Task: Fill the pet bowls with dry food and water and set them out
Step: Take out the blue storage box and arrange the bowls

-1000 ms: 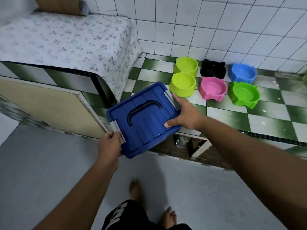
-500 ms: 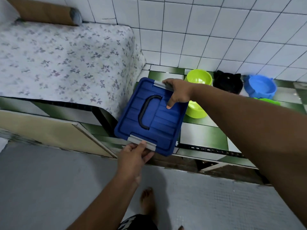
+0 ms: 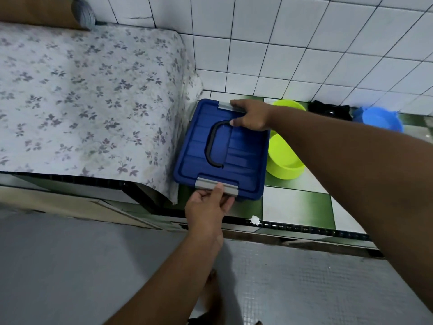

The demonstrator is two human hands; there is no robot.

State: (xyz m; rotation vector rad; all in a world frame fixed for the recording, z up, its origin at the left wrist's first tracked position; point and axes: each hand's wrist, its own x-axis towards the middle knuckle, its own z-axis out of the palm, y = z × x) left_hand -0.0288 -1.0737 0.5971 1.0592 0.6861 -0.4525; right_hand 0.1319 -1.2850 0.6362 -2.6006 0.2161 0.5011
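Hands, left hand [image 3: 209, 207] and right hand [image 3: 251, 114], grasp blue box [image 3: 222, 150] latches; right forearm seemingly hides bowls beyond lime bowl [image 3: 284, 158].

A floral cloth [image 3: 89, 95] drapes the counter beneath a brown roll [image 3: 44, 12].

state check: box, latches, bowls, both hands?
blue storage box: lid on, resting on the tiled counter
near latch: under left hand fingers
far latch: under right hand
lime bowls: empty, upright
blue bowl: upright, contents unclear
black bowl: mostly hidden
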